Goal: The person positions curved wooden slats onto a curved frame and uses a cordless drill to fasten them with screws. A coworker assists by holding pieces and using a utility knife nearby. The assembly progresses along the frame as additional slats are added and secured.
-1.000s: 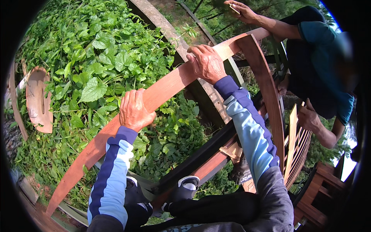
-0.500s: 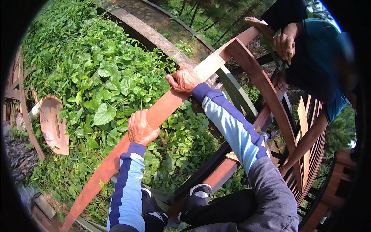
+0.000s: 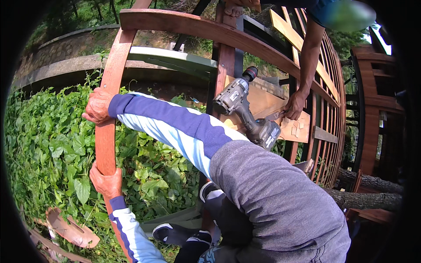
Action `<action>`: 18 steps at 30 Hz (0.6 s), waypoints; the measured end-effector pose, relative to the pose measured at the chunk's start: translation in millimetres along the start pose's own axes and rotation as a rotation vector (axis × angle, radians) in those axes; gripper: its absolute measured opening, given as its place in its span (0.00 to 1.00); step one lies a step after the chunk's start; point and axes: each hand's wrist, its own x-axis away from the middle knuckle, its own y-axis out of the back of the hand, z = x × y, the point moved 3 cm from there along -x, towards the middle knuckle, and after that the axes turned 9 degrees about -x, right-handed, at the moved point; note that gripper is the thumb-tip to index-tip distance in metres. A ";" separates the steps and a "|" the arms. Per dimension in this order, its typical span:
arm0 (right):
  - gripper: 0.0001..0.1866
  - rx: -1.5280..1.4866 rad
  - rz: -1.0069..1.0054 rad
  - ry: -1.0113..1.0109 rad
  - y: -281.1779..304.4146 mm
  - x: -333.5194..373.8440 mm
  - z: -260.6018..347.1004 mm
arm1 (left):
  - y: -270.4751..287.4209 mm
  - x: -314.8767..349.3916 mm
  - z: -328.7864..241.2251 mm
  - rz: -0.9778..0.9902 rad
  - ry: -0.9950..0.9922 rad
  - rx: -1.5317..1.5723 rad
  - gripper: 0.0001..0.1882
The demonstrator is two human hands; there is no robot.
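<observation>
A long reddish-brown wooden plank (image 3: 105, 149) runs up the left side, over leafy plants. My right hand (image 3: 100, 105) grips it higher up, fingers wrapped over its far edge. Lower down, my left hand (image 3: 106, 179) is closed round the same plank. Near its upper end a curved wooden plank (image 3: 210, 30) meets it and stretches off to the right. A cordless drill (image 3: 241, 101) lies beyond my right sleeve, touched by neither hand. A co-worker's hand (image 3: 296, 105) reaches down to a board (image 3: 300, 136) with small wood pieces on it.
The co-worker's bare foot (image 3: 233, 9) stands on a wooden beam (image 3: 226, 61). Slatted framework (image 3: 331, 131) curves along the right, with logs (image 3: 364, 198) beside it. A green metal beam (image 3: 175, 57) crosses behind the plank. A slotted wooden piece (image 3: 72, 229) lies among plants.
My view has swung right, bringing the drill fully into sight. Both my hands still grip the plank. The co-worker's hand is now down at the board with the small wood pieces.
</observation>
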 end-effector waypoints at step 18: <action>0.14 3.833 0.228 0.725 -85.0 9.0 -32.3 | 6.2 0.1 -3.4 -0.003 -0.003 0.054 0.33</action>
